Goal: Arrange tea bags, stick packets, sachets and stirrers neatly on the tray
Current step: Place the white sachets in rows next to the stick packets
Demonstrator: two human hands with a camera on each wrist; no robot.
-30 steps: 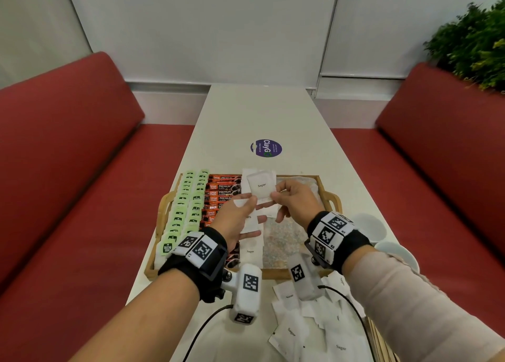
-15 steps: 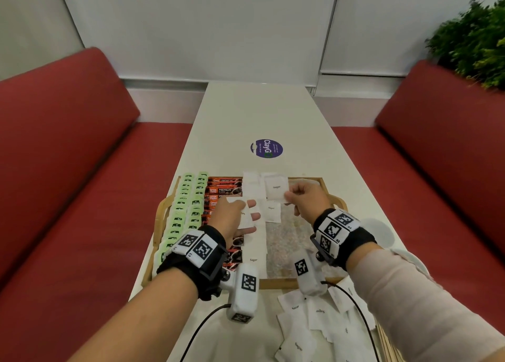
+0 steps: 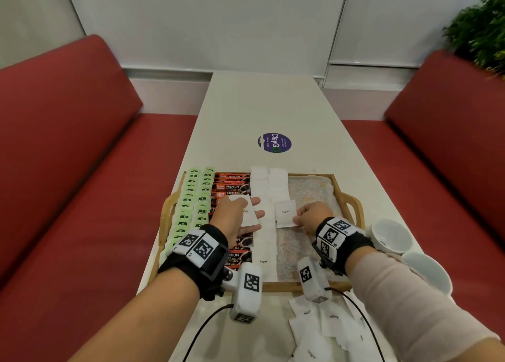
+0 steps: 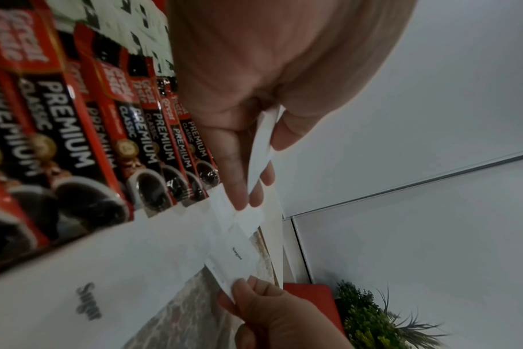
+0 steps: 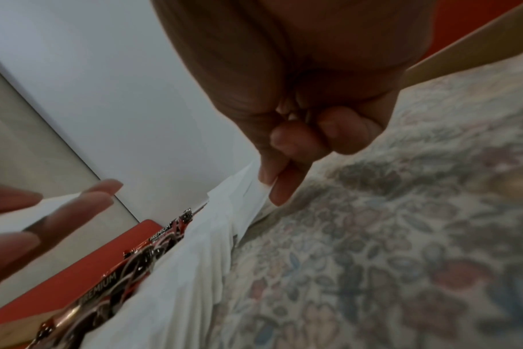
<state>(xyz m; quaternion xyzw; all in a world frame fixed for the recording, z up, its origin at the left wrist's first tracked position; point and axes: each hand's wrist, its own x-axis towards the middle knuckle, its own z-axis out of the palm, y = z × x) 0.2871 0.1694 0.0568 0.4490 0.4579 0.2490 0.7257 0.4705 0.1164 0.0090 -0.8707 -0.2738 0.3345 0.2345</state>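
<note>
A wooden tray holds green tea bags at the left, then red coffee stick packets, then two columns of white sugar sachets. My right hand pinches one sugar sachet by its near right corner, low at the near end of the shorter right column. The right wrist view shows thumb and forefinger nipping that sachet's edge. My left hand hovers over the coffee sticks and pinches another sugar sachet between thumb and straight fingers.
The tray's right part shows bare floral lining. Loose sugar sachets lie heaped on the white table in front of the tray. Two white cups stand right of it. A purple sticker lies beyond; red benches flank the table.
My right hand carried its sachet away from the left hand, down and toward me, to the near end of the right sachet column. My left hand sank slightly, still holding its sachet.
</note>
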